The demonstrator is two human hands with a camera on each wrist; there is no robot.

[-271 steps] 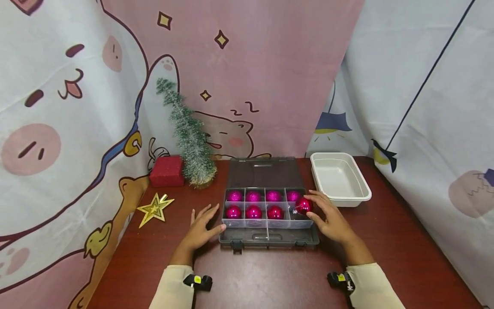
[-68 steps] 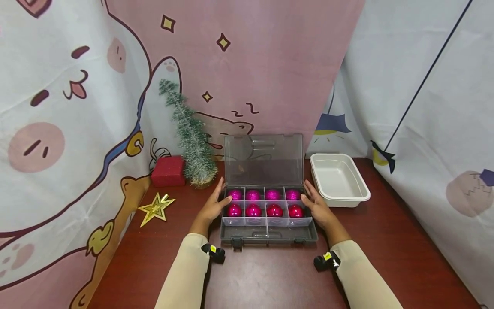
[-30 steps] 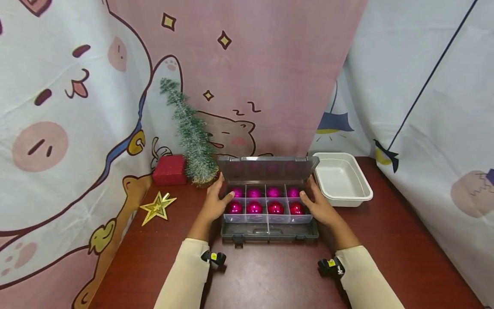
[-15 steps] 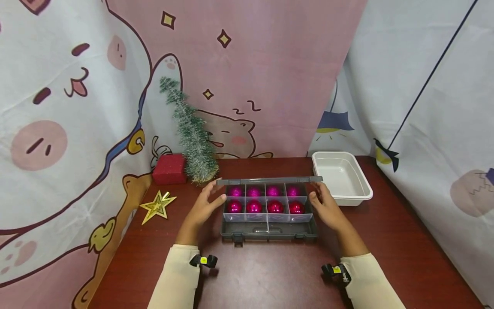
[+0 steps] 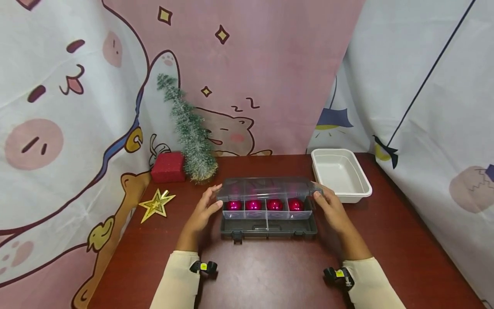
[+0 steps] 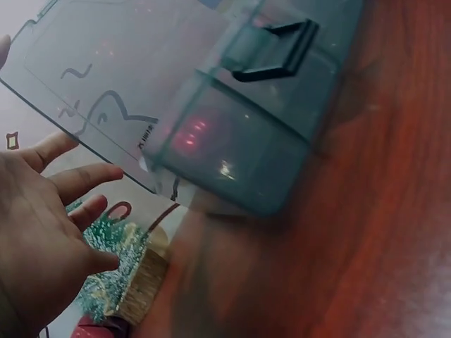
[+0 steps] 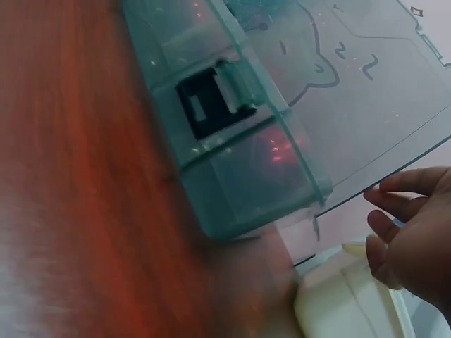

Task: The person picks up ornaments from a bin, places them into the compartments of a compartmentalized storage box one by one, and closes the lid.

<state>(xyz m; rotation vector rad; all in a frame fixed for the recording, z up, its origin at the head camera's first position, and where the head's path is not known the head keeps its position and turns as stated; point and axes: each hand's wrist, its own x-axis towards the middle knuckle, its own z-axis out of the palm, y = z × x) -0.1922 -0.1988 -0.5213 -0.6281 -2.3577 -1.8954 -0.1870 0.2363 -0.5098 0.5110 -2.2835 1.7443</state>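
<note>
A dark see-through compartment box (image 5: 247,226) rests on the table, its hinged lid (image 5: 266,185) tilted forward over the back row. Four shiny red-pink baubles would be several: the front row of baubles (image 5: 253,205) shows uncovered, and the back row glows faintly through the lid. My left hand (image 5: 201,213) is at the lid's left end, its fingers fairly straight with the tips right at the edge. At the opposite corner my right hand (image 5: 332,207) holds the lid between thumb and fingers. The wrist views show black latches (image 6: 278,53) on the box's front.
Behind the right hand stands a white plastic tray (image 5: 362,189). A frosted small Christmas tree (image 5: 197,150) leans at the back left beside a red block (image 5: 168,167). A gold star (image 5: 156,205) lies left of the left hand. Printed curtains (image 5: 278,77) enclose the table.
The last bauble went from the right hand into its compartment. Both hands then moved to the lid, which rose from lying back and has swung forward and down over the back row.
</note>
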